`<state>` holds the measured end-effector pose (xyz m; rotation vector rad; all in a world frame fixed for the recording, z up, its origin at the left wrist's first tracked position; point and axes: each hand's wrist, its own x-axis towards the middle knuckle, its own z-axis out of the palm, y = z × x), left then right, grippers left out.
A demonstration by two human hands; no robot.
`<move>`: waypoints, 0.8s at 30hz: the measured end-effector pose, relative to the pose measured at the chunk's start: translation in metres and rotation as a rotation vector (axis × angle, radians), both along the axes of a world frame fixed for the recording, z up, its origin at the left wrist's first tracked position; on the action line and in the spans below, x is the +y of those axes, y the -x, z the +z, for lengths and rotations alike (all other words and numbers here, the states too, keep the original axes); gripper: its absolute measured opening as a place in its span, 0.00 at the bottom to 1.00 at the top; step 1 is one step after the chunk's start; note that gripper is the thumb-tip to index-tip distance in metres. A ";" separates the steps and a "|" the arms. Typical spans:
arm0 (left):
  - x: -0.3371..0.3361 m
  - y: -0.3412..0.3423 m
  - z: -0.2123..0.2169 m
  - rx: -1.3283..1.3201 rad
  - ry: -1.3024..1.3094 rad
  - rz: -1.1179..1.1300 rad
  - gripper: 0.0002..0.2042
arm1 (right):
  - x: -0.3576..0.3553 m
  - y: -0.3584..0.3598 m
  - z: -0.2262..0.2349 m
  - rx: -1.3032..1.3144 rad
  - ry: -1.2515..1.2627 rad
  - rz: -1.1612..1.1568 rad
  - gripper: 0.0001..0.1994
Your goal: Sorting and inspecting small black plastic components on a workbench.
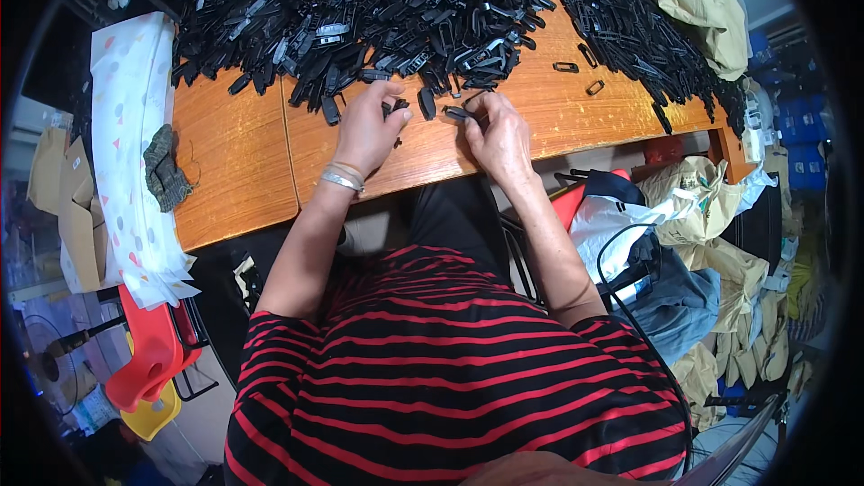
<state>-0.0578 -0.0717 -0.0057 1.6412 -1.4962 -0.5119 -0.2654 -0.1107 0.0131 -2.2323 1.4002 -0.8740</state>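
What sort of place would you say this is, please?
It looks like a small workshop, though I cannot be sure: a large heap of small black parts lies on the wooden table, a second heap lies beside it, and tan bags are gathered on the right.

Right part [457,114], black and slim, upper centre of the frame — left part [391,109], black, partly hidden, apart from it
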 end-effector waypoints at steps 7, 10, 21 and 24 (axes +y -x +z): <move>0.022 0.029 0.022 1.035 -0.112 -0.015 0.12 | 0.016 -0.033 0.008 -0.240 0.141 0.081 0.09; 0.024 0.027 0.011 1.175 -0.012 0.019 0.13 | 0.032 -0.041 0.015 -0.281 0.076 0.137 0.09; 0.032 0.039 0.012 1.595 -0.036 -0.053 0.13 | 0.047 -0.042 0.005 -0.763 -0.318 0.201 0.14; 0.035 0.032 0.005 1.651 -0.102 -0.136 0.11 | 0.052 -0.045 0.007 -0.831 -0.302 0.204 0.14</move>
